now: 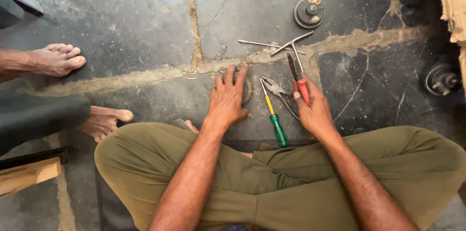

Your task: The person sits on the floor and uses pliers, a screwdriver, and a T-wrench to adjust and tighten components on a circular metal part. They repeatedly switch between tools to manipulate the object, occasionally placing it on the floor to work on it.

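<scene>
Nearest the camera are the person's crossed legs in olive trousers (pixel 272 182), with both forearms reaching forward over them to the cracked dark floor (pixel 136 32). At the far left, another person's two bare feet (pixel 58 59) rest on the floor, one above the other in the view, beside a piece of wood (pixel 29 175) at the lower edge. The left hand (pixel 228 99) lies flat with fingers spread, palm pressed down on a round metal disc (pixel 246 90) that shows only at its right rim; the rest is hidden beneath the palm. Just right of it lies a screwdriver (pixel 274 117) with a green handle and yellow shaft, tip pointing away, and beside that a pair of bare metal pliers (pixel 277 89) on the floor. The right hand (pixel 315 112) is closed around the red handles of a second pair of pliers (pixel 297 73), whose dark nose points away from the person. Just beyond that nose lie a T-shaped metal wrench (pixel 292 44) and a thin rod (pixel 257 44) across the cement seam. Farther off sits a round dark part with brass fittings (pixel 309 12), and another round wheel-like part (pixel 441 79) lies at the right edge.
</scene>
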